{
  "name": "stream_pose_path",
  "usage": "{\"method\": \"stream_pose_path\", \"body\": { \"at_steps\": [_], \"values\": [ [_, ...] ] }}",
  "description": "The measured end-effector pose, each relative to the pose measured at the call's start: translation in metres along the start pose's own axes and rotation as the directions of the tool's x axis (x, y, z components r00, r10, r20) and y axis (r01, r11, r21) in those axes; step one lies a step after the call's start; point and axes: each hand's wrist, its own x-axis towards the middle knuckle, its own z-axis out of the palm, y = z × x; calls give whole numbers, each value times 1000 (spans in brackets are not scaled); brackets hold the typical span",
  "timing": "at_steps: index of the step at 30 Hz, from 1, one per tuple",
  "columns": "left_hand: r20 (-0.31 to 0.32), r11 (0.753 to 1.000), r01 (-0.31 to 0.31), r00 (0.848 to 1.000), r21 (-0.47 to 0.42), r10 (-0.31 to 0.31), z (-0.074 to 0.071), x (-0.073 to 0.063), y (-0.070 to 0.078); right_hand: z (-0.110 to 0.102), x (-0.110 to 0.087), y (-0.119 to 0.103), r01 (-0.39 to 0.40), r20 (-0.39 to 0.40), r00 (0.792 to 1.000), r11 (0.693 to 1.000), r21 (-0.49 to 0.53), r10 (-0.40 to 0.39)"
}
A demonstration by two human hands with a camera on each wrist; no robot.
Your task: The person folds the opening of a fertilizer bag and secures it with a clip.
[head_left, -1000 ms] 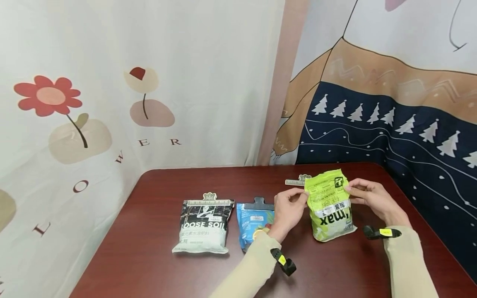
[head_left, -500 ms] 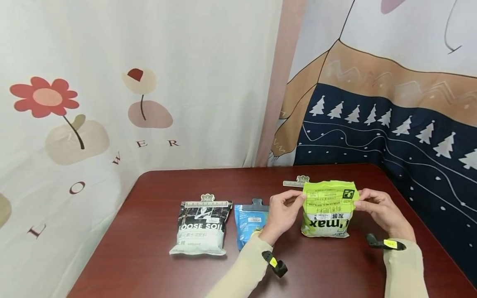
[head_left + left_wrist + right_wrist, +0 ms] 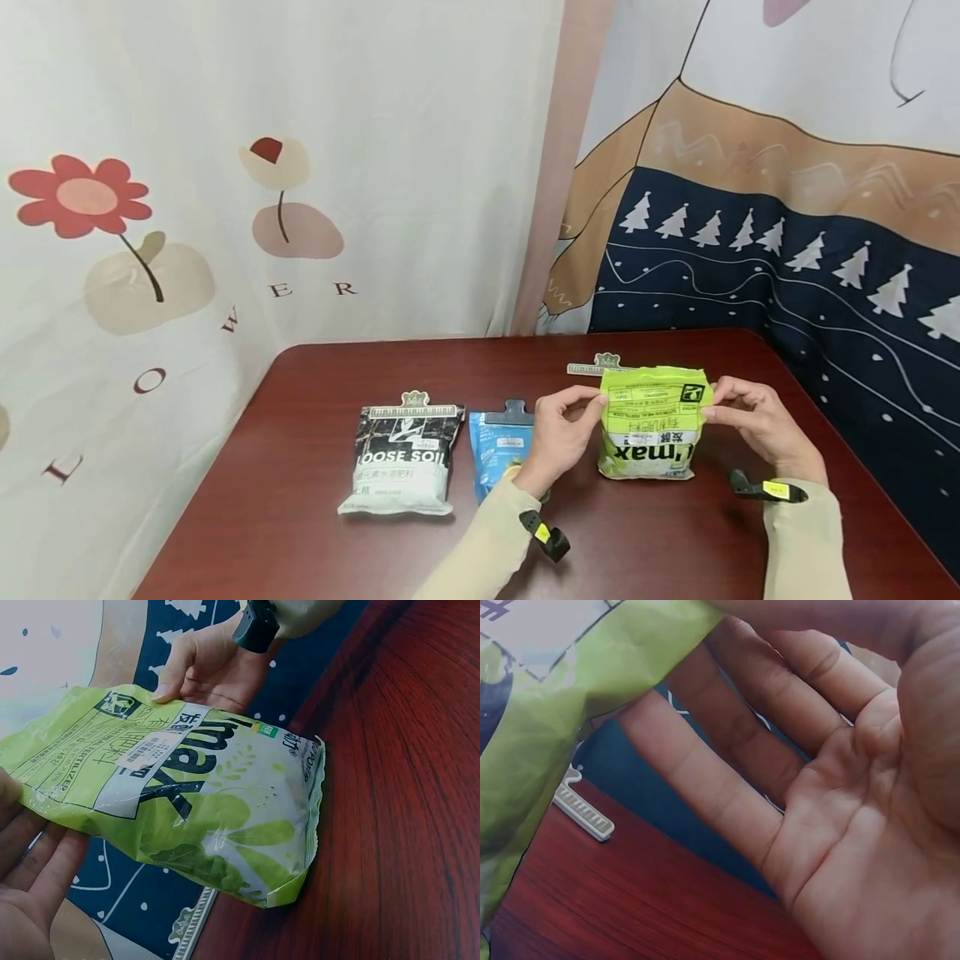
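A lime-green fertilizer bag (image 3: 654, 425) with upside-down "max" lettering stands at the right part of the table. My left hand (image 3: 561, 437) pinches its upper left edge between thumb and fingers. At the upper right corner, my right hand (image 3: 768, 425) pinches the other edge. The bag's top is spread wide between both hands. In the left wrist view the bag (image 3: 225, 802) shows its printed front and crimped bottom seam. Behind the bag lies a pale bag clip (image 3: 588, 368), partly hidden by it; the right wrist view shows one end of this clip (image 3: 589, 814).
Left of my hands, a black-and-white "Loose Soil" bag (image 3: 405, 467) lies with a pale clip (image 3: 416, 404) across its top. A blue pouch (image 3: 495, 454) with a dark clip (image 3: 513, 412) is partly covered by my left hand. Printed curtains hang behind the dark red table (image 3: 300, 533).
The green bag has straightened from a tilt, and its top has come lower and been drawn wider. Both hands keep their pinch on it. The other bags stay put.
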Motion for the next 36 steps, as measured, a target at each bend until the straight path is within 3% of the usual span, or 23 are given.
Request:
{"method": "stream_pose_path", "body": {
  "at_steps": [6,11,14,19,24,27,31,36],
  "values": [
    [-15,997,-66,998,-33,66,-2,-1,1,3,1,-2,1,1,1000,1000,14,-1],
    [14,990,-141,990,0,141,-2,-2,2,3,0,-6,7,-30,1000,1000,-23,-8],
    [48,972,-223,974,70,220,-1,-2,1,4,-2,-10,-12,-44,999,999,-37,11],
    [86,916,-343,939,209,332,0,0,0,4,-4,-20,-85,-57,995,986,-145,77],
    [108,893,-369,930,257,353,-1,0,2,5,-3,-29,-169,-100,984,933,-316,145],
    [112,888,-371,929,272,353,-1,0,4,7,-1,-31,-181,-135,981,907,-382,139],
    [114,885,-368,930,285,350,0,0,5,10,2,-34,-183,-178,977,883,-433,115],
    [112,874,-373,928,310,356,0,1,4,11,2,-37,-215,-194,971,870,-444,141]
  ]
}}
